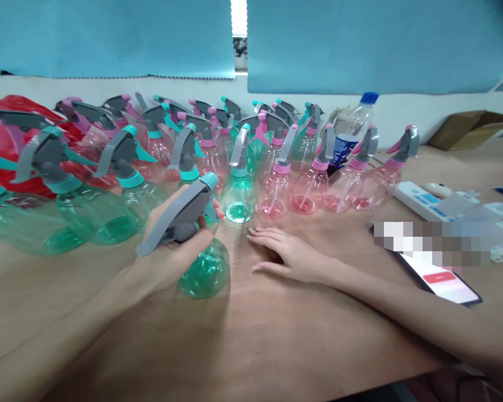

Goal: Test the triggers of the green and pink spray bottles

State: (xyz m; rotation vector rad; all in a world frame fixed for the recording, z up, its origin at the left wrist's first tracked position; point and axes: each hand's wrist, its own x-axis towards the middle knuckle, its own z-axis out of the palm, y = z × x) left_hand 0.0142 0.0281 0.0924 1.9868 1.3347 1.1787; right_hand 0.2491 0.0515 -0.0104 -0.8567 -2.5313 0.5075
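My left hand (176, 240) is wrapped round the neck of a green spray bottle (205, 271) with a grey and turquoise trigger head. The bottle's round lower part shows below my fingers, just over or on the table; I cannot tell which. My right hand (283, 254) rests on the tabletop to the right, holding nothing, with fingers stretched out and thumb apart. Just beyond the hands stands another green spray bottle (238, 195). Beside it a pink spray bottle (273, 192) begins a row of pink ones. More green spray bottles (113, 215) stand on the left.
Several more spray bottles crowd the back, near a red plastic bag (29, 106). A large blue-capped drink bottle (347, 131) stands behind the pink row. To the right are a phone (452, 282), a white power strip (421, 202) and a cardboard box (465, 128). The table edge runs along the lower right.
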